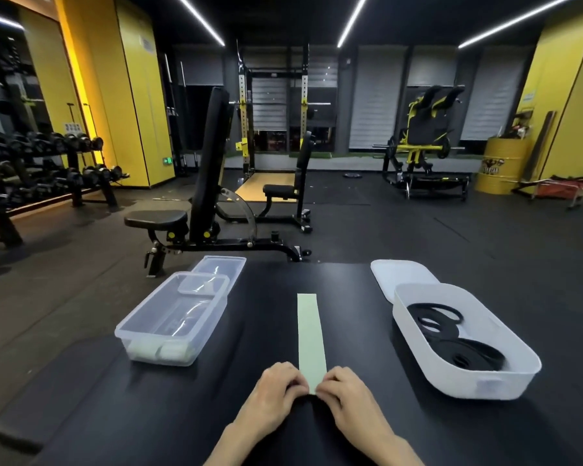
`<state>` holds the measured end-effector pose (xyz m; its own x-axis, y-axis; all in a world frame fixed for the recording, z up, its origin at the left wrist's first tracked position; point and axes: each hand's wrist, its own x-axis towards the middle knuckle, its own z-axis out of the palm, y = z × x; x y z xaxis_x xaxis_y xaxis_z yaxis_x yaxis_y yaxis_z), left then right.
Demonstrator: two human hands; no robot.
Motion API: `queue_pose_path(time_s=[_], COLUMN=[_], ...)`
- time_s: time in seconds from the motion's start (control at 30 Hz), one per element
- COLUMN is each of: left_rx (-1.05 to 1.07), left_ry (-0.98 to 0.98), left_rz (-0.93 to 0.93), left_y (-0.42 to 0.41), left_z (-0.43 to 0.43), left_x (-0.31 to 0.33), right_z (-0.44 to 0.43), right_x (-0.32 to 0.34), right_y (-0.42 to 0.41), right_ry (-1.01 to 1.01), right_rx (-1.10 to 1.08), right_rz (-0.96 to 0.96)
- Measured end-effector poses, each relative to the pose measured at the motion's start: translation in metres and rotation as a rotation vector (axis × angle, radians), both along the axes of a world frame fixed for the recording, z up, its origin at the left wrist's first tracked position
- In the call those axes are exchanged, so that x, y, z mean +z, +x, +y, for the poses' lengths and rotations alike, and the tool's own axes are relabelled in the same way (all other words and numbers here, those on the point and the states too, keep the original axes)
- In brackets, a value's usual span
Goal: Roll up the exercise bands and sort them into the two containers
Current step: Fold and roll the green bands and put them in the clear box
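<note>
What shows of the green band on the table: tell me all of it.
The green band is a pale, flat, matte strip, seemingly thin rubber, lying straight on the black table, running away from the person between the clear box and the white tub. Its near end is pinched by the left hand and the right hand, one at each edge. No roll is visible yet.

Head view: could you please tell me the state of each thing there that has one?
green band: flat, unrolled
left hand: pinches green band's end
right hand: pinches green band's end
clear container: open, pale rolls inside
clear lid: off, behind it
white container: open, black bands coiled inside
white lid: off, behind it
</note>
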<state>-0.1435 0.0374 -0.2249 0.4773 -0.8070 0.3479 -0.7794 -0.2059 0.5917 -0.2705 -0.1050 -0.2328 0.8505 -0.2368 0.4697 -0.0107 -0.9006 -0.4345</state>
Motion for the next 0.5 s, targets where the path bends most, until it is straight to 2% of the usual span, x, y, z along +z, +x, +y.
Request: queue_pose_path(time_s=[0.2, 0.3, 0.5], left_rx=[0.034, 0.036, 0.066], left_ry=[-0.018, -0.067, -0.045], left_rz=[-0.043, -0.009, 0.001], left_y=[-0.008, -0.013, -0.02], left_z=[0.004, 0.006, 0.011], left_x=[-0.005, -0.002, 0.004], right_z=[0.006, 0.007, 0.011], right_x=[0.001, 0.004, 0.003], right_y=[-0.008, -0.013, -0.016], right_ry=[0.0, 0.0, 0.045], right_rx=[-0.011, -0.009, -0.028], right_rz=[0.03, 0.043, 0.015])
